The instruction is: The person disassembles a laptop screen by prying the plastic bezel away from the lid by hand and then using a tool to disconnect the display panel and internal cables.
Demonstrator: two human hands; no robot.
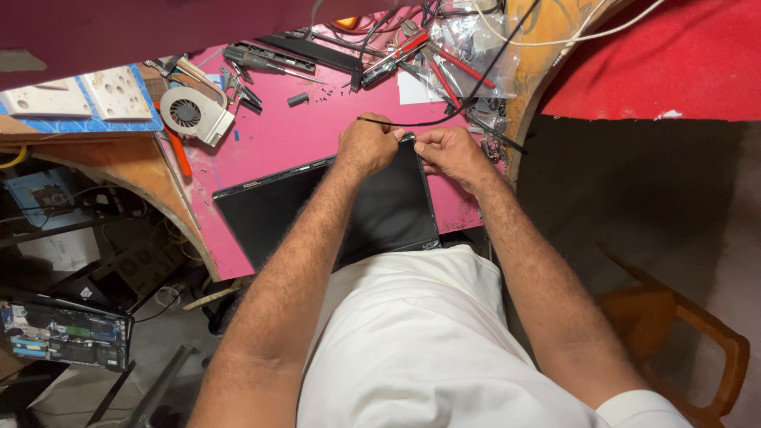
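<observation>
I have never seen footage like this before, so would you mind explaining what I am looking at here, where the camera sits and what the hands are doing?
There is one picture, taken by a camera worn on a person's head and looking down, so the arms reaching forward are that person's own. No machine is involved, only two bare hands. The left hand and the right hand meet at the far corner of a flat black laptop screen panel lying on a pink work surface. Both seem to pinch a thin black cable at that corner, though the exact grip is hard to see. Further back lie a small cooling fan, red-handled screwdrivers and clear plastic bags. Down on the left, an opened laptop base sits on a lower level.
</observation>
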